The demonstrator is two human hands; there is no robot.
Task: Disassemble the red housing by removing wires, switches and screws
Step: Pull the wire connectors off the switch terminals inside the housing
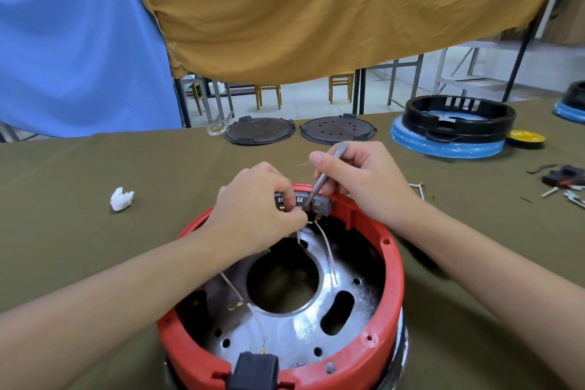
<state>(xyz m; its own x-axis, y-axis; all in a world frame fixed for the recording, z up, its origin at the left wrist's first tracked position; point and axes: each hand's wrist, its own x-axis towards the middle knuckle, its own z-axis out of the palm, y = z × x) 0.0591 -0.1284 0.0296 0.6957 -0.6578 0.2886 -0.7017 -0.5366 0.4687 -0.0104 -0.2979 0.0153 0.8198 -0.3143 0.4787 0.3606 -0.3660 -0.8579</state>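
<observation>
The round red housing (391, 266) stands open side up on the table in front of me, a shiny metal plate (304, 329) inside it. A row of grey switches (323, 204) sits at its far rim, with thin white wires (327, 252) running down from them. My left hand (256, 215) pinches a wire at the middle switch. My right hand (357, 177) holds a slim grey tool (323, 177) like a pen, its tip at the switch terminals. A black connector block (253, 369) sits at the near rim.
An olive cloth (95, 215) covers the table. A crumpled white tissue (121, 198) lies at the left. Two dark round lids (259, 131) lie at the far edge. A black ring on a blue base (456, 130) stands far right, near a yellow tape roll (527, 137) and loose small parts (563, 184).
</observation>
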